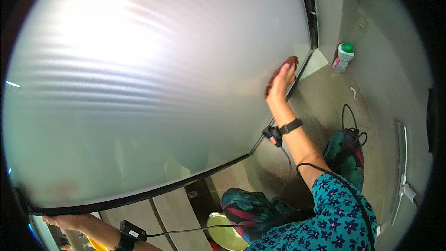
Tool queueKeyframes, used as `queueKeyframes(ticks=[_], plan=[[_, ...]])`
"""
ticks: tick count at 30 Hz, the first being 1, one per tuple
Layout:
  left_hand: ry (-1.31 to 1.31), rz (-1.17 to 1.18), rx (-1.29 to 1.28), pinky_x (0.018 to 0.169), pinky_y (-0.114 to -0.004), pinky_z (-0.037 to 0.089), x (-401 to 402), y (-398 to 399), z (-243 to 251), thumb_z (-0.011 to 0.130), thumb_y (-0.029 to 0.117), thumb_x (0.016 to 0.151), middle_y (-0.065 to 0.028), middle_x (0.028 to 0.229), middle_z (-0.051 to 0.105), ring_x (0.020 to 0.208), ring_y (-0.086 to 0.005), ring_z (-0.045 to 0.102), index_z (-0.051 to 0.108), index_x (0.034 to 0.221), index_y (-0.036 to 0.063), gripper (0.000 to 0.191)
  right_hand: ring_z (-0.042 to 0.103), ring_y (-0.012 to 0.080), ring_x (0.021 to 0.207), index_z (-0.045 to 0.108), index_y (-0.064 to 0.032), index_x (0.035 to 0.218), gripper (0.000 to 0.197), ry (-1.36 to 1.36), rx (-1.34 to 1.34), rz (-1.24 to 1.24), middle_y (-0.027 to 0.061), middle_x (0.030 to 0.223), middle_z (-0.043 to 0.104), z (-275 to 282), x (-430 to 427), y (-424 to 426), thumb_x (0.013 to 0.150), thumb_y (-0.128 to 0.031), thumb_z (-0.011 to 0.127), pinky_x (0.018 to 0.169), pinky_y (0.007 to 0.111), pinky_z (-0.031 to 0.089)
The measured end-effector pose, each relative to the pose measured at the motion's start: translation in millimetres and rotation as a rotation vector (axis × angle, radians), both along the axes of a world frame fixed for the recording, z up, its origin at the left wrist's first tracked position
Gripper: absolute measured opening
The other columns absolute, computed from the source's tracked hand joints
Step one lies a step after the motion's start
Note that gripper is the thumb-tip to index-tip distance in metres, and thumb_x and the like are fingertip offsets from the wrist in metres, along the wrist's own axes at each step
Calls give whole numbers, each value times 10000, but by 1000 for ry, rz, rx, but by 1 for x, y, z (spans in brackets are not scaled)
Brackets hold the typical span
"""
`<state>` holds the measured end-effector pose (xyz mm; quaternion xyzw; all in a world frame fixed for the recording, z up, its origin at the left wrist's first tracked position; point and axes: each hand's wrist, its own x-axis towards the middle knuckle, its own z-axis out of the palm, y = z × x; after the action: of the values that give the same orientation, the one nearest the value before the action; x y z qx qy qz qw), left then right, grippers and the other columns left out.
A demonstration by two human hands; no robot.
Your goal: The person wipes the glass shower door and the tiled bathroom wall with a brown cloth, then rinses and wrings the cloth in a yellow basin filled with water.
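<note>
A large frosted glass panel (209,42) with a black frame (153,192) fills much of the head view. My right hand (283,82) presses a brown cloth or scrubbing pad (272,81) flat to the glass near its lower right corner. The fingers lie extended along the pad and cover part of it. At the lower left, my left hand (69,221) holds the panel's frame by its outer edge, and the frame partly hides the fingers. Both wrists wear black straps, with cabled devices beside them.
A white bottle with a green cap (343,57) stands in the corner by the grey wall. A squeegee-like tool (402,176) is at the right. Near my knee sits a pale green basin (226,235). Black cables (348,111) loop around my right arm and leg.
</note>
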<state>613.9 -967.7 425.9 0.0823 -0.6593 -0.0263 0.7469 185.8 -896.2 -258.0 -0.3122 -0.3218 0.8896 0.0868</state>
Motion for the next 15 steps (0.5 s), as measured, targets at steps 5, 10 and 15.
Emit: queueKeyframes(ticks=[5, 10, 15], plan=[[-37, -23, 29, 1531, -710, 449, 22, 3, -36, 218, 809, 1363, -264, 2016, 543, 1803, -515, 563, 534, 1965, 23, 1040, 185, 545, 1936, 292, 20, 2042, 835, 524, 511, -62, 360, 2114, 141, 159, 154, 6, 1421, -518, 438, 1590, 645, 138], [-26, -29, 20, 1520, -702, 453, 23, 1, -21, 237, 793, 1363, -254, 1992, 553, 1783, -502, 570, 545, 1943, 33, 1004, 248, 625, 1903, 600, -71, 1876, 655, 1081, 671, -285, 385, 2052, 204, 304, 222, 14, 1287, -337, 706, 1510, 762, 357], [-37, -31, 35, 1509, -694, 456, 17, -13, -28, 256, 777, 1364, -245, 1968, 564, 1764, -490, 578, 555, 1921, 44, 968, 525, 480, 1820, 869, -325, 1561, 477, 1573, 658, -494, 154, 1956, 579, 318, 258, -14, 1093, -343, 957, 1447, 723, 553]])
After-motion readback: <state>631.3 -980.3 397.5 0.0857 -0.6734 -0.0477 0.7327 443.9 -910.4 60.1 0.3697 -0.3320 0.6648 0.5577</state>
